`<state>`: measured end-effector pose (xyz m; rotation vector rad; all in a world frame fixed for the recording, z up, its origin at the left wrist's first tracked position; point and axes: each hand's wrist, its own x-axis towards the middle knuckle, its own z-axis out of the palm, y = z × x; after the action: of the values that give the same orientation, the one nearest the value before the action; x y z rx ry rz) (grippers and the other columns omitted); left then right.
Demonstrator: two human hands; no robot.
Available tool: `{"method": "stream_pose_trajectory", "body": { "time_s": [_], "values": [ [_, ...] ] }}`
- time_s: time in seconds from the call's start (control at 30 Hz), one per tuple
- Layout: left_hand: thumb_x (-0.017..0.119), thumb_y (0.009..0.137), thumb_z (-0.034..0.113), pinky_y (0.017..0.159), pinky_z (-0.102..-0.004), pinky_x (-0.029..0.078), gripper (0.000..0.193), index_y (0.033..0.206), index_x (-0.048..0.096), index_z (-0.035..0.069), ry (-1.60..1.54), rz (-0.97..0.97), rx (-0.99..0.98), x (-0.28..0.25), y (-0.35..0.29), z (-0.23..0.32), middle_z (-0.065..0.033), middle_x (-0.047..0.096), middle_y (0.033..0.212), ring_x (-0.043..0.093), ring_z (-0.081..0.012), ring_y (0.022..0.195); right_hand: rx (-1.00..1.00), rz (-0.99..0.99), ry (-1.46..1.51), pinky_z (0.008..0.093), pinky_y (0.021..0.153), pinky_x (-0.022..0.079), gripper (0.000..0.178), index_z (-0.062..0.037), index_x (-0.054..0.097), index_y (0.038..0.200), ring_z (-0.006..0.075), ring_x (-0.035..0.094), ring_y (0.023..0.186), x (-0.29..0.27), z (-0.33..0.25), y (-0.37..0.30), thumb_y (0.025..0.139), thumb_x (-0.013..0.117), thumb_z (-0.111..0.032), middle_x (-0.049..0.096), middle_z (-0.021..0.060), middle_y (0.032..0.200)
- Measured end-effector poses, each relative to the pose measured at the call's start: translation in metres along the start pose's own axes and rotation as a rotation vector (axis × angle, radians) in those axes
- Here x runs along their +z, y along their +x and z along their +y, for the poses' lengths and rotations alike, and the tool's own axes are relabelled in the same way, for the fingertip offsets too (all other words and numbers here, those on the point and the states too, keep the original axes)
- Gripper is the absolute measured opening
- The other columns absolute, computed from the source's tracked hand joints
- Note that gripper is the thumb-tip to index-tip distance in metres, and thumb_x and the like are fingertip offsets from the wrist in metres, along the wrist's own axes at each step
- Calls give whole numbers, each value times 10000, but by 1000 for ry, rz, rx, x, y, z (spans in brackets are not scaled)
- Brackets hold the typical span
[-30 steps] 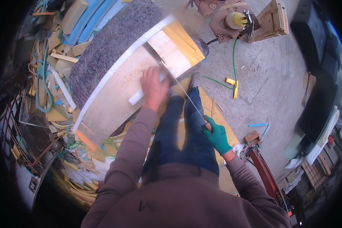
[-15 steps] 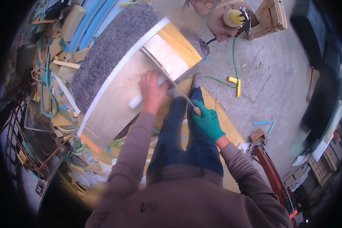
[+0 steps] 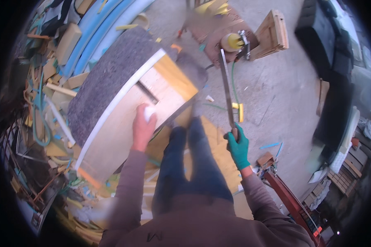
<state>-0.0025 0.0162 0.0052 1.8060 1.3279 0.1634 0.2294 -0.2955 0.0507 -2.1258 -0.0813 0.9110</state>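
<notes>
My left hand point(image 3: 142, 128) rests on the pale face of a big layered block point(image 3: 111, 136) and closes around a small white piece point(image 3: 149, 112). The block has a grey felt top point(image 3: 111, 78), a white band, a yellow foam end point(image 3: 175, 76) and a dark slit point(image 3: 146, 92). My right hand point(image 3: 238, 147), in a green glove, grips the handle of a long thin blade point(image 3: 226, 86). The blade points up and away over the concrete floor, clear of the block. My dark-trousered legs stand between the two hands.
Foam and wood offcuts are heaped at the left point(image 3: 49, 103), with blue foam rolls point(image 3: 99, 29) behind. A yellow board point(image 3: 218, 152) lies underfoot. A wooden crate point(image 3: 272, 35) and a yellow spool point(image 3: 234, 41) stand at the back, and a red metal frame point(image 3: 284, 193) sits lower right.
My right hand has drawn the blade away from the block and swung it right, now pointing up over the floor. My left hand has stayed on the block's face.
</notes>
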Motion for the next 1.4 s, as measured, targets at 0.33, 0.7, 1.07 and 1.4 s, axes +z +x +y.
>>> {"method": "stream_pose_trajectory", "body": {
  "time_s": [0.33, 0.7, 1.07, 1.4],
  "values": [
    [919, 833, 222, 970, -523, 558, 562, 1258, 572, 103, 155, -12, -146, -6, 13, 5, -208, 722, 1199, 703, -466, 1136, -184, -16, 529, 305, 493, 475, 338, -30, 577, 1310, 126, 595, 543, 103, -78, 204, 1051, 712, -201, 755, 108, 973],
    [939, 788, 170, 967, -490, 562, 541, 1204, 601, 97, 118, 38, -289, -2, 14, 16, -161, 718, 1175, 708, -409, 1108, -339, 547, -88, 502, 933, 576, 487, -33, 561, 1418, 379, 732, 1086, 209, -136, 462, 1091, 622, -387, 729, 228, 1279],
    [933, 774, 135, 943, -474, 559, 519, 1183, 619, 76, 76, 68, -312, 2, 13, 9, -151, 699, 1128, 692, -390, 1054, -49, 402, -23, 497, 949, 603, 799, 22, 395, 1543, 380, 737, 1119, 272, -115, 565, 941, 825, -281, 706, 261, 1336],
    [926, 796, 141, 937, -481, 556, 478, 1167, 631, 80, 71, 89, -239, -1, 13, 15, -160, 699, 1140, 685, -410, 1066, -191, -353, 417, 320, 834, 581, 542, -5, 569, 1495, 168, 704, 969, 160, -106, 413, 1059, 752, -270, 705, 84, 1232]
  ]
}}
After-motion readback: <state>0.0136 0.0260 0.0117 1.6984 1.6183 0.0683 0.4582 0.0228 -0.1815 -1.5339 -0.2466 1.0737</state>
